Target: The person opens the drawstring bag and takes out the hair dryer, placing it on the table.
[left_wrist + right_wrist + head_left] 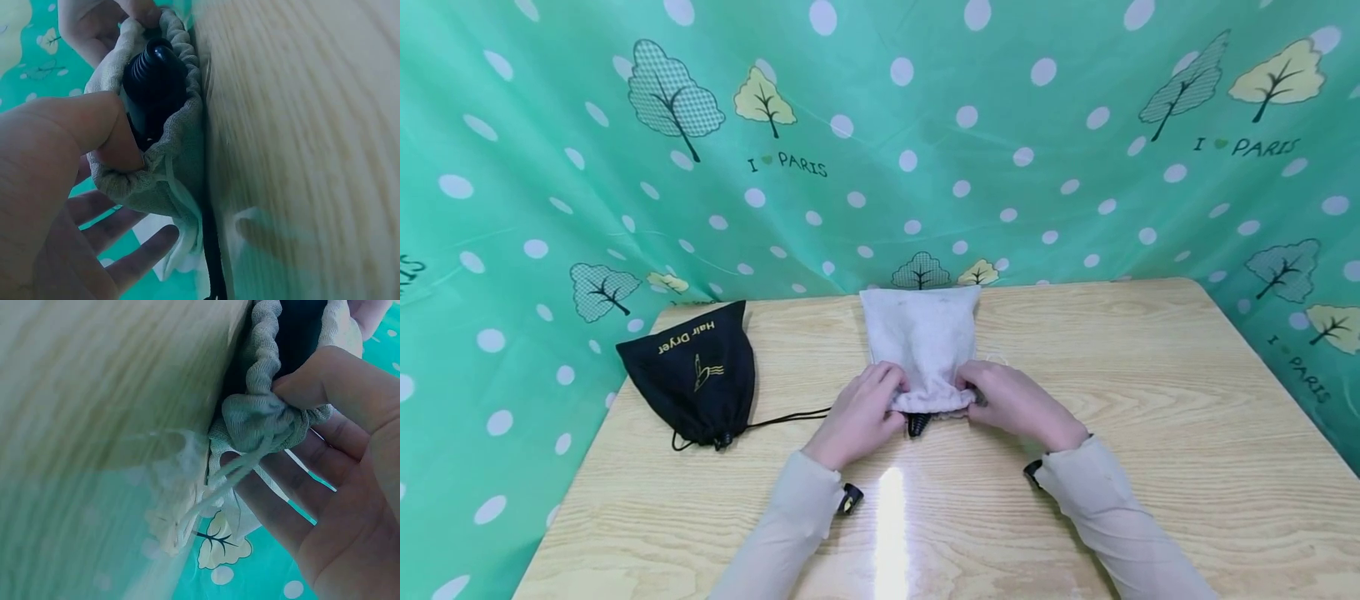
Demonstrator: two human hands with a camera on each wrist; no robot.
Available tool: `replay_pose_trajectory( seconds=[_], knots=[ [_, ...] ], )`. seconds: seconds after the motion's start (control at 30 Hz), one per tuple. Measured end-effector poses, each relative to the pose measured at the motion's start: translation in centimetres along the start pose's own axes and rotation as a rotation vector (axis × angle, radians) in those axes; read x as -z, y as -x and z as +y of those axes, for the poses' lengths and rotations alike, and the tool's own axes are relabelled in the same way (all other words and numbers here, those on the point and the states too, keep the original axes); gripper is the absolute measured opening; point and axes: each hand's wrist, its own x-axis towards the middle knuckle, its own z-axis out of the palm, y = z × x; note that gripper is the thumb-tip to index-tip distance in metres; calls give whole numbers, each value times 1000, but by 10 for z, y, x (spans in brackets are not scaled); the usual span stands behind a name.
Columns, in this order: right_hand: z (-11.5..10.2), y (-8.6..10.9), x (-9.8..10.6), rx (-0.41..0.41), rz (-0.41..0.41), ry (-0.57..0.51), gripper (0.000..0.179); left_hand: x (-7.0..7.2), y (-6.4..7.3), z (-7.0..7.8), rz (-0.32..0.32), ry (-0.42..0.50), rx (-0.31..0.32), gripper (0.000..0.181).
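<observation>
A light grey cloth drawstring bag (pixel 921 337) lies on the wooden table with its gathered mouth toward me. My left hand (pixel 863 414) pinches the left side of the mouth, thumb inside the rim in the left wrist view. On the right side, my right hand (pixel 1017 400) pinches the bunched hem between thumb and fingers. Inside the mouth sits a black object with a ribbed, tapered end (pixel 150 74); the rest of it is hidden by the cloth. Pale drawstrings (pixel 228 478) hang from the hem by my right hand.
At the left of the table (pixel 1150 375) lies a black drawstring pouch (pixel 700 375) printed "Hair Dryer". Its black cord (pixel 786 417) runs right toward my left hand. A green dotted curtain (pixel 880 167) hangs behind and beside the table.
</observation>
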Motion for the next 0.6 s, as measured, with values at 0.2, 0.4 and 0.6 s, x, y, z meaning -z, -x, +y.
replay_pose_trajectory(
  seconds=[0.2,0.4,0.6],
  knots=[
    [1,0,0,6,-2,12,25,2,1,0,7,5,5,33],
    [0,1,0,15,23,15,21,2,0,1,7,-16,8,39],
    [0,2,3,15,30,10,20,4,0,3,1,-24,7,46]
  ],
)
